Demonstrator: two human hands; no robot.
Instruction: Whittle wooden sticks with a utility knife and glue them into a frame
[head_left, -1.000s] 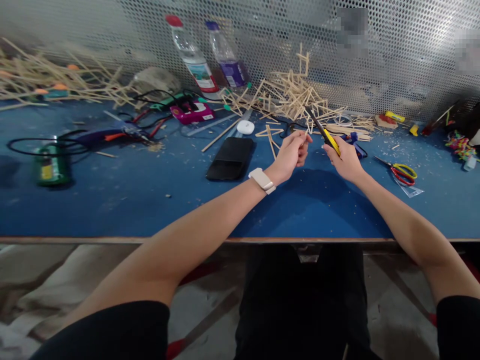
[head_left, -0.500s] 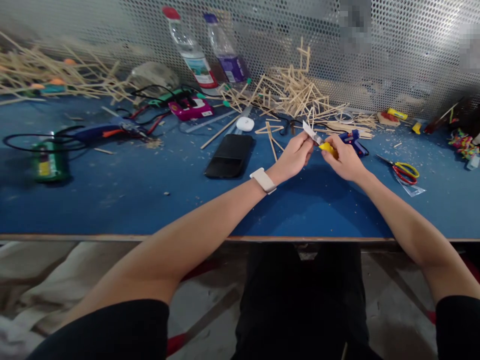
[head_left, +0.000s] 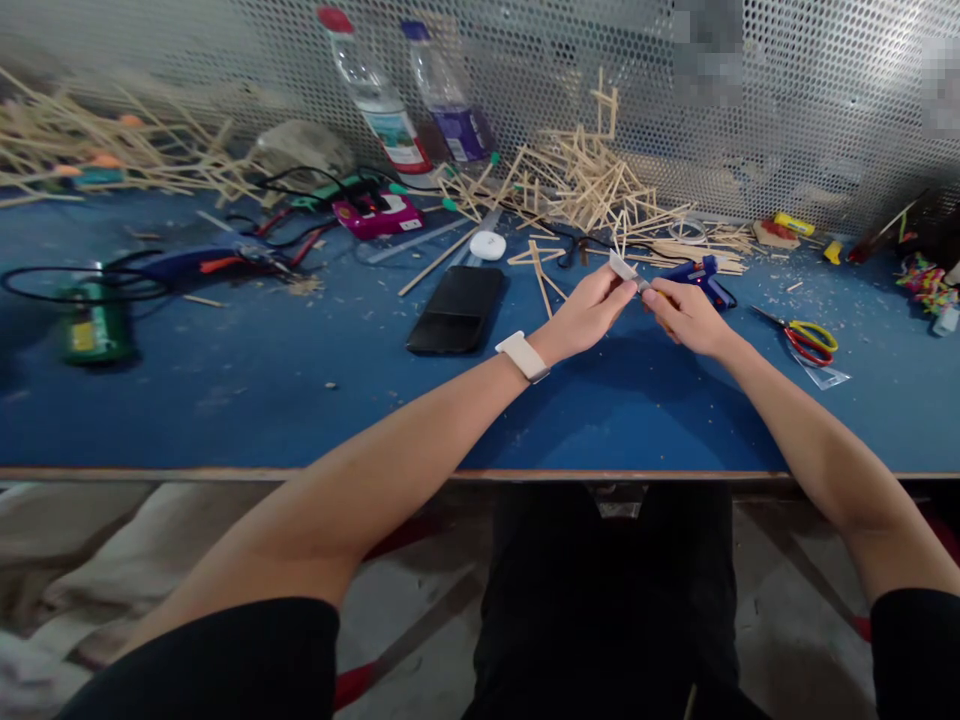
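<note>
My left hand (head_left: 594,308) is closed, thumb and fingers pinched together. What lies in its grip is mostly hidden by the fingers. Wrapped in my right hand (head_left: 686,315) is a utility knife (head_left: 643,285); its yellow handle is now nearly covered by the fingers. A pale, flat, blade-like piece (head_left: 622,265) points up and left from the knife, right at my left fingertips. The two hands almost touch above the blue table. Thin wooden sticks (head_left: 619,232) rise just behind them. A blue glue gun (head_left: 697,275) lies behind my right hand.
A phone (head_left: 457,310) and a white case (head_left: 487,245) lie left of my hands. Scissors (head_left: 808,340) rest on the right. Behind are a stick pile (head_left: 592,185), two bottles (head_left: 395,135) and a perforated metal panel (head_left: 525,60). A blue-handled tool (head_left: 180,265) lies far left.
My right hand has turned and closed further over the knife, hiding most of the yellow handle. The pale piece has tilted and sits slightly lower. My left thumb has moved toward the knife.
</note>
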